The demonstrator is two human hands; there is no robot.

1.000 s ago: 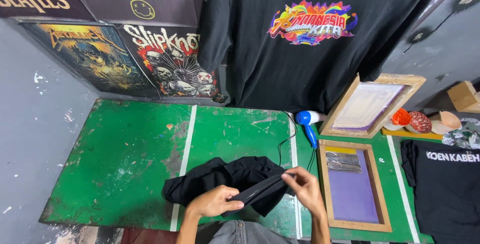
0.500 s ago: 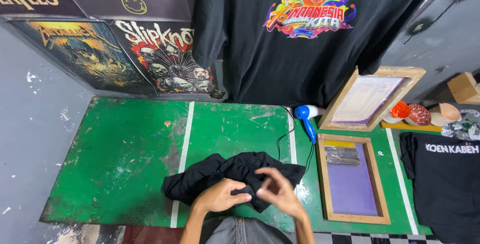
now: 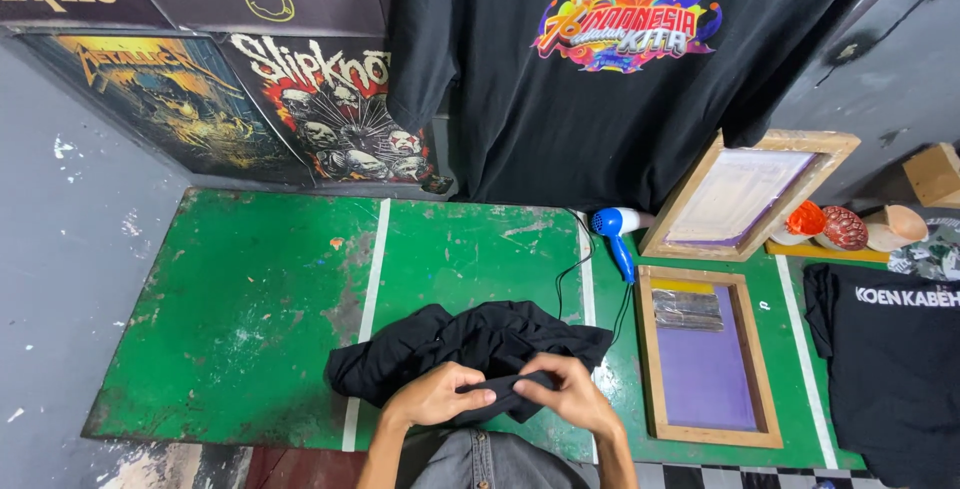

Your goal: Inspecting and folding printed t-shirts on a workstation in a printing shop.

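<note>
Black shirt (image 3: 470, 349), hair dryer (image 3: 612, 231), wooden screen frame (image 3: 705, 356) beside

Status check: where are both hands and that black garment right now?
Left hand and right hand both gripping the bunched black garment at the green table's near edge. Blue hair dryer cord trails beside it.

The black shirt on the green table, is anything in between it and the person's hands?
No. Both the left hand and the right hand already pinch a fold of the crumpled black shirt on the green table. Nothing lies between them.
</note>
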